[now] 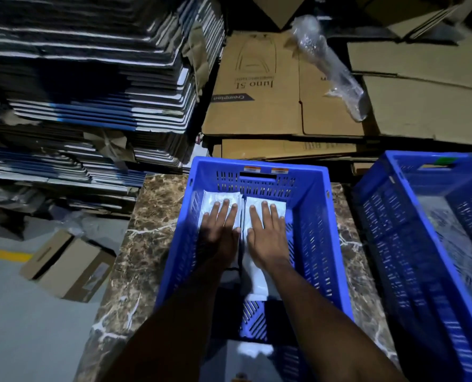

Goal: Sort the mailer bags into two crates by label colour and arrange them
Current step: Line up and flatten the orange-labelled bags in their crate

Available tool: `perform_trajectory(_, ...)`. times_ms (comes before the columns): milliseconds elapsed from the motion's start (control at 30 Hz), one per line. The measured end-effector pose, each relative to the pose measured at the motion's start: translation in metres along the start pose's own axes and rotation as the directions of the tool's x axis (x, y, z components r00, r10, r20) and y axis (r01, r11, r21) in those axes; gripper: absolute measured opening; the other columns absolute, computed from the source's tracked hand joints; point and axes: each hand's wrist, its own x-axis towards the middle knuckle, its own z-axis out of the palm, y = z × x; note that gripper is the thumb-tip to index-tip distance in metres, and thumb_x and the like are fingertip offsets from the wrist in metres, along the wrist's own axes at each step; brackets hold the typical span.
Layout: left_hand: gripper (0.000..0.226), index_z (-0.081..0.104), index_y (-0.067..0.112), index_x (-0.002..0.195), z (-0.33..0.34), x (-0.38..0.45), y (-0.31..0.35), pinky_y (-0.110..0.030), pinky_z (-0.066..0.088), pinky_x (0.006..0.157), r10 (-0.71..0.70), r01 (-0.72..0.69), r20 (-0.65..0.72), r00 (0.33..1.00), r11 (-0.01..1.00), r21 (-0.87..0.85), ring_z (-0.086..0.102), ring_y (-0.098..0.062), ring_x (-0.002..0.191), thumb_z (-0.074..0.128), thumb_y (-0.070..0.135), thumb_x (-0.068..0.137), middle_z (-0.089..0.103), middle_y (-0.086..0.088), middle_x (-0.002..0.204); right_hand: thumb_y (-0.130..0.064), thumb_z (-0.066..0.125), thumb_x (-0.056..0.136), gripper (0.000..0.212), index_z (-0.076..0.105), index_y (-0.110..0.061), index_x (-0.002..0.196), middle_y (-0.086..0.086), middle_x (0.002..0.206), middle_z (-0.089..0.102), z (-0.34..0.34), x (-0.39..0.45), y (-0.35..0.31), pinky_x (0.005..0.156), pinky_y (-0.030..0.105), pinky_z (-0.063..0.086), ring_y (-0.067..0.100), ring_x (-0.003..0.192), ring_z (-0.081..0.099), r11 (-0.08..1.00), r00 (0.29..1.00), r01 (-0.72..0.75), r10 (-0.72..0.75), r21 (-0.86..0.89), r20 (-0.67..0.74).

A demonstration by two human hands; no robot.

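Near crate (309, 205) holds two white mailer bags (257, 267); left hand (220, 233), right hand (268, 236) press flat, fingers straight. Second crate (378, 205) right; flattened cartons (257, 86) behind.

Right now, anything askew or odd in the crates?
Nothing serious. Both hands, left hand and right hand, press flat on two white mailer bags lying side by side in the centre crate. The right-hand bag's near end curls up slightly. The second crate's contents are blurred.

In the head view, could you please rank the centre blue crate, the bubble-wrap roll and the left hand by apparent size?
1. Centre blue crate, clearly largest.
2. Bubble-wrap roll.
3. Left hand, though it sits nearer the camera, so 2 and 3 are uncertain.
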Motion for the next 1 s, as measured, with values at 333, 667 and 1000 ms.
perform_trajectory(333,0.053,0.036,0.022,0.153,0.004,-0.004,-0.006,-0.047,0.026,0.117,0.04,-0.044,-0.101,0.994,0.998,-0.04,0.019,-0.022,0.152,0.039,0.035,0.102,0.024,-0.001,0.163,-0.033,0.034,0.101,0.062,0.01,-0.026,0.158,0.006,0.168,-0.003,0.002,0.001,-0.001,0.124,0.05,0.0,0.028,0.153,-0.011,1.0,0.999,0.006,-0.005,-0.017,0.044)
perform_trajectory(667,0.056,0.048,0.011,0.146,-0.012,-0.006,0.0,-0.052,0.033,0.113,-0.041,0.038,-0.082,0.996,0.999,-0.032,0.034,-0.029,0.145,0.036,0.034,0.096,0.039,-0.009,0.155,-0.041,0.026,0.102,0.063,0.003,-0.027,0.159,0.005,0.167,-0.01,-0.037,-0.017,-0.01,0.123,0.051,-0.006,0.024,0.154,-0.012,1.0,0.999,0.017,-0.016,0.008,-0.047)
perform_trajectory(1000,0.056,0.039,0.012,0.151,0.0,-0.051,0.0,-0.05,0.027,0.116,0.009,-0.026,-0.141,0.99,0.993,-0.118,0.021,-0.025,0.151,0.05,0.02,0.097,0.028,-0.005,0.162,-0.041,0.024,0.099,0.067,0.001,-0.022,0.16,0.007,0.166,-0.013,-0.004,-0.059,-0.008,0.123,0.054,0.005,0.027,0.153,-0.016,0.998,0.998,-0.042,0.044,-0.043,0.035)
